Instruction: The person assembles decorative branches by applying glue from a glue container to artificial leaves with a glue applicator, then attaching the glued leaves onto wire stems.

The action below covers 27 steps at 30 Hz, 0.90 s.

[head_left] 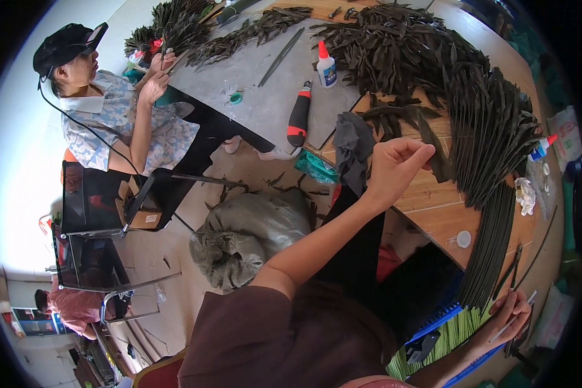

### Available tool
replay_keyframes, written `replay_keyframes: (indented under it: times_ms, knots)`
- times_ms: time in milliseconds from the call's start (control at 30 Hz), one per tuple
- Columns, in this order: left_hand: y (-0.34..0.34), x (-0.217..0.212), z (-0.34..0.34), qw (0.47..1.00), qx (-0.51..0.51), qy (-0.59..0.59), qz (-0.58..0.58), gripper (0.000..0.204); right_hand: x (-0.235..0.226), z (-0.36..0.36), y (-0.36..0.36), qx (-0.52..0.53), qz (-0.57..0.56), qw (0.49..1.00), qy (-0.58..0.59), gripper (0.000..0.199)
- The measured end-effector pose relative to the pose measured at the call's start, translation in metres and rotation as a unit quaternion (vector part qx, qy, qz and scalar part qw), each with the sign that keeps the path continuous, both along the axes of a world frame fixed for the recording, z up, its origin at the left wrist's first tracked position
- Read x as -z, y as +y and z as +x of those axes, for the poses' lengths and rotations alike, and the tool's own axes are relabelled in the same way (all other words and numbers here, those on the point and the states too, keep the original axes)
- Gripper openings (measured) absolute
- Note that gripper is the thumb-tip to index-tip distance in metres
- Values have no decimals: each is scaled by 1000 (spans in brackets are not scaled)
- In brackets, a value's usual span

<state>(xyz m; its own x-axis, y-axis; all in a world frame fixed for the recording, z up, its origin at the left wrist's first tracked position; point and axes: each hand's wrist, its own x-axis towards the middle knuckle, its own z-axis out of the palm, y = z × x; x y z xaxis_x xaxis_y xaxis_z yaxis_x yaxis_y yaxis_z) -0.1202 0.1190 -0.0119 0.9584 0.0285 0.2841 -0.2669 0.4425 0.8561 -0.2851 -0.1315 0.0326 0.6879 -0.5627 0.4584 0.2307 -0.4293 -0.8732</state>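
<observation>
My left hand [399,165] is closed in a pinch over the wooden table's near edge. A long dark leaf [436,152] lies right at its fingertips and appears to be gripped. My right hand [512,315], low at the right, has its fingers curled round a thin white stick [498,334]. Just above that hand is a dark slim tool [516,268] like pliers, and a thin dark stem [542,242] reaches up from there; whether the fingers touch either, I cannot tell. Between the hands lies a bundle of dark leaves with long straight stems [491,242].
A big heap of dark leaves [394,45] covers the far table. Nearby are a red-capped glue bottle [326,66], a black-and-red tool [299,116] and a grey cloth [354,145]. Green stems [456,336] fill a blue crate below. A person [110,110] sits at the left, hands raised.
</observation>
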Motion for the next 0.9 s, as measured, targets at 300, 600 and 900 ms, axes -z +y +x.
replay_keyframes:
  times_ms: [300,600,900]
  knots:
    - [-13,-3,-23,985,56,124,-111,45,7,-5,20,-13,10,1000,25,14]
    - [-18,10,-33,907,232,254,-243,38,7,-7,29,-34,-13,999,20,19]
    - [-31,15,-41,858,281,328,-278,5,12,-19,39,-89,14,995,39,20]
